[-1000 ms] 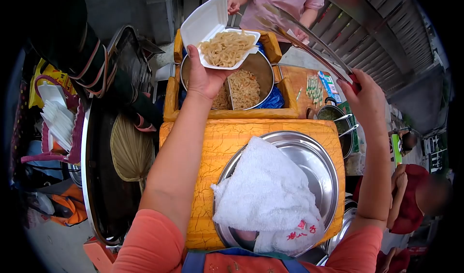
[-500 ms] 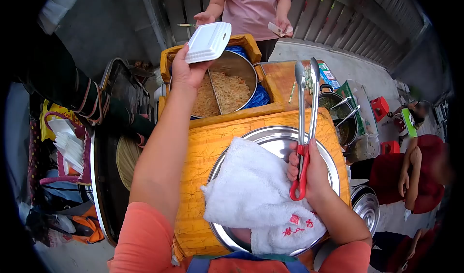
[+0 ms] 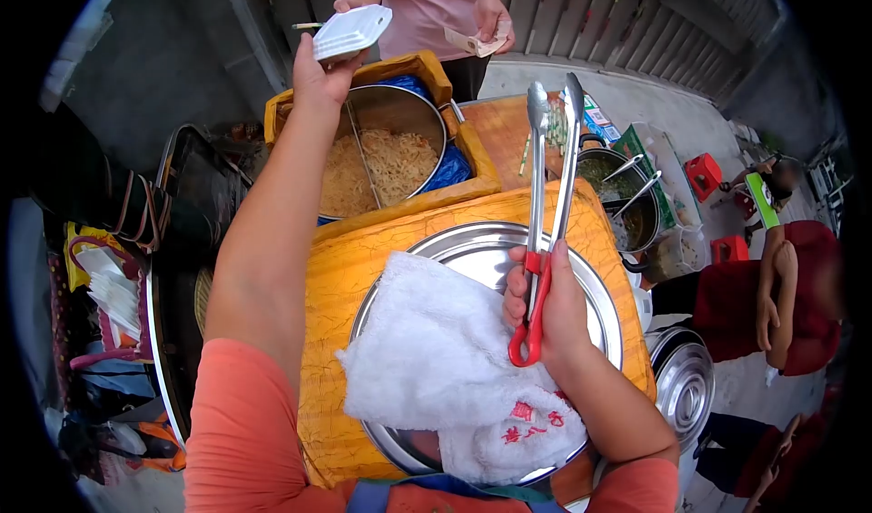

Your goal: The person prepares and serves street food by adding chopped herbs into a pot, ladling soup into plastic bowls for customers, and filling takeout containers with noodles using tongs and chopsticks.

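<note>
My left hand (image 3: 324, 79) is stretched forward, fingers round a closed white foam box (image 3: 352, 33). A facing person in pink has one hand (image 3: 356, 2) at the far side of the box. In my right hand (image 3: 556, 304) are metal tongs with red handles (image 3: 536, 310), tips pointing up and slightly apart. Below them a white towel (image 3: 436, 340) with red marks partly covers a round steel lid (image 3: 599, 322). Noodles (image 3: 391, 163) fill a divided pot (image 3: 442, 131) beyond the yellow box top (image 3: 331, 304).
The facing person's other hand (image 3: 493, 22) holds paper. A pot of greens (image 3: 627, 190) with two ladle handles sits at the right. People in dark red (image 3: 799, 295) are at far right. A dark pan (image 3: 173, 340) and a basket (image 3: 118, 304) are at left.
The open noodle box is now closed and farther forward, at the facing person's hand. My right hand has come down over the towel and turned the tongs upright.
</note>
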Demonstrator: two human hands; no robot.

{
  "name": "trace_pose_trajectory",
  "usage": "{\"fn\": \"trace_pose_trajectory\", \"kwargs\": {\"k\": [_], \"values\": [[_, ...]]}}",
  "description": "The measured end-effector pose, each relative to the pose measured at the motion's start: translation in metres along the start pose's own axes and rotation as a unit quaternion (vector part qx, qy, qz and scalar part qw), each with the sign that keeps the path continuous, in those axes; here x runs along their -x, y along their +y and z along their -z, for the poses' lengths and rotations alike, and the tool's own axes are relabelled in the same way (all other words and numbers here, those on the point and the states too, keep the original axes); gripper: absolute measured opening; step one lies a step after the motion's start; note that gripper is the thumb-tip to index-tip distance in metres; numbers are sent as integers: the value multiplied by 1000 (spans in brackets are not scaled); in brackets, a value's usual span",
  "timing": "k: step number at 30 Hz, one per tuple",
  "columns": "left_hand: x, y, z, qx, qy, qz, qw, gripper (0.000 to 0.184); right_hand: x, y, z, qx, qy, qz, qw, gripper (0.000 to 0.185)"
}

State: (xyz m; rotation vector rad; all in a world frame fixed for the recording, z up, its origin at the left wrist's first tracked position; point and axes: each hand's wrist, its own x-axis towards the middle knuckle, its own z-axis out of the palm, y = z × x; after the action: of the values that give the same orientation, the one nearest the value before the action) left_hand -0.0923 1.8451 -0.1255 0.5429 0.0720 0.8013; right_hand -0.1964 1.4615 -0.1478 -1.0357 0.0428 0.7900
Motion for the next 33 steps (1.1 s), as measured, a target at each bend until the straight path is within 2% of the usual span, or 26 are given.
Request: {"fn": "trace_pose_trajectory", "kwargs": {"k": [2,4,6,7,9,10,12,13,15,16,18,20,22,24,25,26,27,28,29,31,32,33], "values": [[24,-7,-25,-61,96,0,994,81,-1,0,-1,1,-6,0,1000,52],[36,-32,-40,-138,121,121,976,96,-1,0,-2,6,-8,1,1000,52],[57,-54,-65,-276,1,209,938,98,-1,1,-2,15,-10,6,1000,51],[55,-65,-70,-273,4,207,939,98,-1,2,-2,13,-9,3,1000,51],[37,-77,-83,-268,59,262,925,74,-1,0,-2,20,-13,2,1000,51],[23,-84,-75,-263,60,258,927,74,0,0,-2,8,-13,0,1000,50],[1,-111,-43,-327,45,251,910,42,1,-1,-1,-4,-11,-2,1000,50],[2,-114,-35,-327,48,253,909,42,1,-1,0,-6,-8,-3,1000,49],[4,-112,-24,-300,89,257,914,21,1,-1,0,-10,-4,-7,1000,49],[10,-106,-19,-302,88,254,914,21,2,-1,1,-12,-7,-6,1000,49],[34,-84,-10,-206,42,254,944,21,2,-1,1,-5,-14,-2,1000,49],[85,-53,-23,-219,6,235,947,23,1,-1,2,-2,-22,-11,1000,50],[164,-8,-53,-204,-43,275,938,21,0,-1,3,-1,-19,-13,1000,49],[244,27,-64,-176,-123,345,914,21,-1,-1,1,-16,-16,-24,999,48],[296,46,-72,-188,-133,381,895,23,-2,-3,1,-14,-23,-20,999,48],[344,63,-71,-174,-181,450,857,21,0,-2,2,-13,-26,-23,999,48],[390,76,-69,-263,-270,485,789,18,1,-1,3,-3,-29,-23,999,48],[434,82,-65,-321,-383,450,740,16,-2,-1,3,6,-34,-18,999,49],[481,83,-56,-261,-342,543,721,17,-3,0,5,5,-50,-11,999,48],[543,73,-39,-313,-297,571,698,18,-7,1,7,8,-60,-19,998,47],[568,58,-17,-329,-268,563,709,21,-8,1,6,13,-67,-20,997,47],[570,54,-32,-352,-212,616,672,22,-8,0,4,28,-64,-9,998,47]]}}
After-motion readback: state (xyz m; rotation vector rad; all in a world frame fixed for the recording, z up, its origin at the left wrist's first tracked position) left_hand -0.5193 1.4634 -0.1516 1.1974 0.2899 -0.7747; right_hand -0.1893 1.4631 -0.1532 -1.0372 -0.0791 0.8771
